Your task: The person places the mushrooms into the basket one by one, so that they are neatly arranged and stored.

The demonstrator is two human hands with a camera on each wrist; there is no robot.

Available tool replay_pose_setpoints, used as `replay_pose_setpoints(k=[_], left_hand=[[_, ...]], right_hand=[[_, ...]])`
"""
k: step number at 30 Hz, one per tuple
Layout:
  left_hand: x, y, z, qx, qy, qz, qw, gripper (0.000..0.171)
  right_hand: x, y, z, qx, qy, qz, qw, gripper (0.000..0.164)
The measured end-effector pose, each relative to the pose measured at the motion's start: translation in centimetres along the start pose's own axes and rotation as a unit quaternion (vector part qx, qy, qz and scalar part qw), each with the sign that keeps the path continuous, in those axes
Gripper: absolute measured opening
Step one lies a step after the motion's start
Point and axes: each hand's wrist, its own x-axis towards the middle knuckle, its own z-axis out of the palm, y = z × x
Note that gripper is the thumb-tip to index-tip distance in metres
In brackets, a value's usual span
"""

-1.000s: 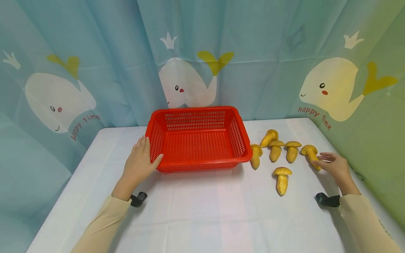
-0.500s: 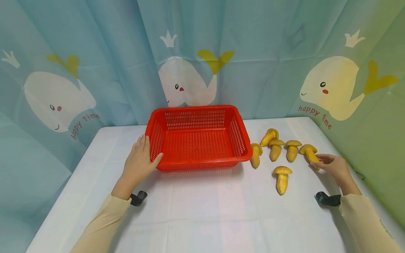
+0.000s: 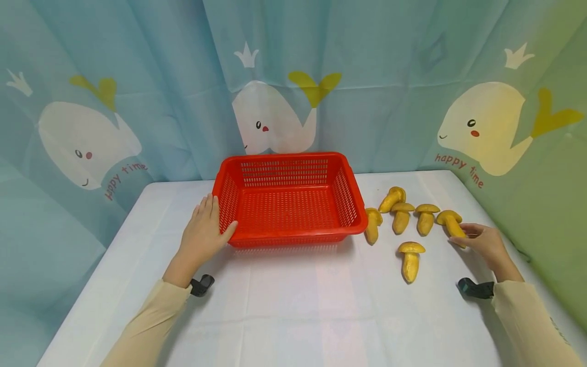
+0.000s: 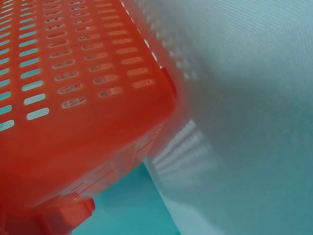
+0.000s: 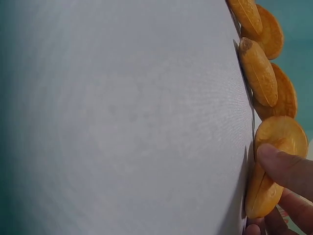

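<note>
My left hand (image 3: 202, 234) lies along the left side of the red plastic basket (image 3: 293, 235), its fingers straight and the thumb near the front left corner. In the left wrist view only the basket's slotted wall (image 4: 73, 117) shows, without the hand. At the far right, my right hand (image 3: 488, 244) pinches the stem of a yellow-brown mushroom (image 3: 449, 218) lying on the table. The right wrist view shows the thumb (image 5: 288, 169) across that mushroom's (image 5: 283, 132) stem, with fingers on the other side.
Several similar mushrooms (image 3: 425, 221) lie between the basket and my right hand. One mushroom (image 3: 410, 262) sits closer to me. A white cloth covers the table (image 3: 298, 311). Behind hangs a blue curtain (image 3: 380, 102) with whale prints.
My right hand's fingers have closed from beside the rightmost mushroom onto its stem. My left hand stays at the basket. The head view has shifted slightly.
</note>
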Motion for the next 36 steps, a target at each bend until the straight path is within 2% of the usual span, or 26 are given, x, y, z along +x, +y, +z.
replay_pose_setpoints(k=[8,16,24,36], left_hand=[[0.1,0.2,-0.4,-0.001,-0.021,-0.002,0.9998,0.079],[0.5,0.9,-0.2,-0.016,-0.007,-0.028,0.9995,0.077],[0.5,1.2,-0.1,-0.016,0.002,-0.031,0.9994,0.074],[0.4,1.2,0.2,-0.014,0.012,-0.030,0.9994,0.069]], right_hand=[[0.1,0.1,-0.1,0.009,-0.013,0.029,0.999,0.074],[0.0,0.2,-0.1,0.016,-0.028,0.058,0.998,0.079],[0.1,-0.3,-0.1,0.011,-0.018,0.030,0.999,0.074],[0.1,-0.5,0.1,-0.001,-0.008,0.030,1.000,0.072]])
